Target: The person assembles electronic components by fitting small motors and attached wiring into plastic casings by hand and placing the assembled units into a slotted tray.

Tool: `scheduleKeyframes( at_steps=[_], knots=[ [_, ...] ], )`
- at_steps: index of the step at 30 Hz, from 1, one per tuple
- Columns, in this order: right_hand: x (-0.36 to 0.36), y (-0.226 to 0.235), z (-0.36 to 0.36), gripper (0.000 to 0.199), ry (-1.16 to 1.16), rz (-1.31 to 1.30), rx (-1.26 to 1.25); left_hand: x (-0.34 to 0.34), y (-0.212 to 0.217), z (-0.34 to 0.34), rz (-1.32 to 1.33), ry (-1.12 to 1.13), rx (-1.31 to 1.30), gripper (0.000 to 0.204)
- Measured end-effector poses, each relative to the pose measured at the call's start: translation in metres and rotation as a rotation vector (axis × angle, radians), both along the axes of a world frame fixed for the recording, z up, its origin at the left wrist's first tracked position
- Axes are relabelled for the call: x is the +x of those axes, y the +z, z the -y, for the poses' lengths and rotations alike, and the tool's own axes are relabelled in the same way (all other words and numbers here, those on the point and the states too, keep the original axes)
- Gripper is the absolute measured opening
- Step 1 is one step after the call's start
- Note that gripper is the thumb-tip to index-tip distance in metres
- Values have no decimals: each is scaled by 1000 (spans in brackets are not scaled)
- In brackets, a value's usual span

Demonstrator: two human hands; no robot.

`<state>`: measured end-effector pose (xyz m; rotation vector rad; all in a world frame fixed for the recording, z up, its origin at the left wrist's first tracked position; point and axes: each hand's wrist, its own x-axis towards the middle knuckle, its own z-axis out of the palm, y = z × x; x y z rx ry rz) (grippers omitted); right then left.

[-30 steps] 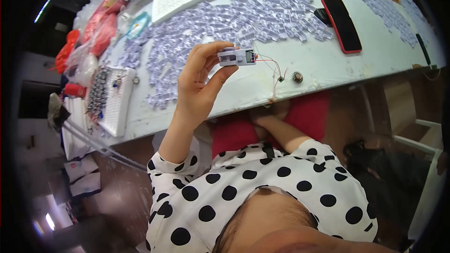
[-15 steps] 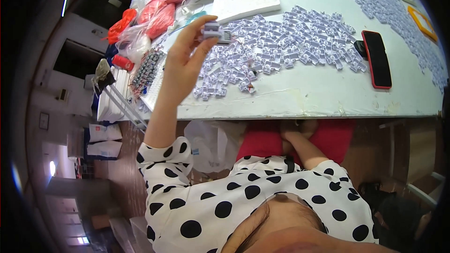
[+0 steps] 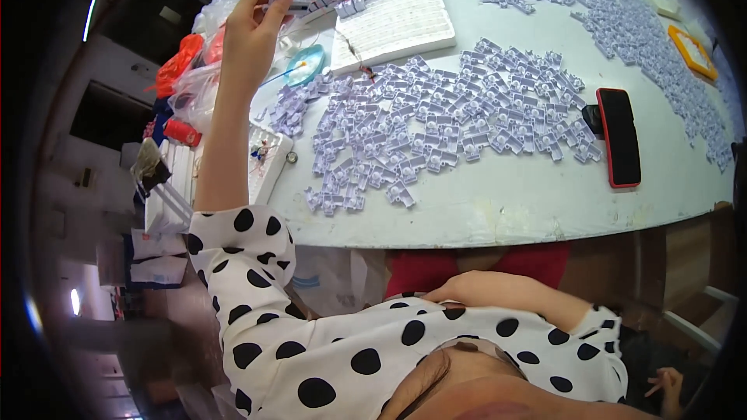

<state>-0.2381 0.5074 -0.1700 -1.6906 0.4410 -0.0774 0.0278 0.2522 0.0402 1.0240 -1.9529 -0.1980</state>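
Observation:
My left hand [image 3: 250, 27] reaches to the far left of the table. Its thumb and fingers pinch a small grey plastic housing [image 3: 298, 8]. Right behind it are white foam trays [image 3: 334, 9] carrying rows of similar grey pieces. A thin dark wire with a reddish end [image 3: 367, 71] shows over the near edge of the larger foam tray [image 3: 401, 31]; whether it joins the held housing I cannot tell. My right forearm [image 3: 506, 295] lies across my lap, its hand hidden. Many pale grey plastic shells [image 3: 443, 113] are spread over the mid-table.
On the right lie a red-cased phone [image 3: 619, 140], a yellow-orange frame [image 3: 691, 50] and a long heap of grey parts [image 3: 622, 39]. A light-blue dish [image 3: 307, 64] with a stick stands left, near a tray of wired pieces [image 3: 268, 163], a red can [image 3: 182, 132] and plastic bags [image 3: 187, 62].
My left hand has moved away and leftward with the grey housing, from above the shells to beside the foam trays. My right hand, partly visible in my lap before, is now hidden.

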Motion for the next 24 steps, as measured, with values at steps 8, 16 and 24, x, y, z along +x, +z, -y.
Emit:
scheduleKeyframes(
  at_steps=[8,16,24],
  knots=[
    [4,73,245,37,-979,2,-860,-39,4,90,-145,-105,43,33],
    [57,53,441,25,-1118,-86,-864,-27,-33,186,-277,-684,-419,35],
    [103,10,572,17,-1417,-12,-915,-6,-58,207,189,182,-52,40]
  ],
)
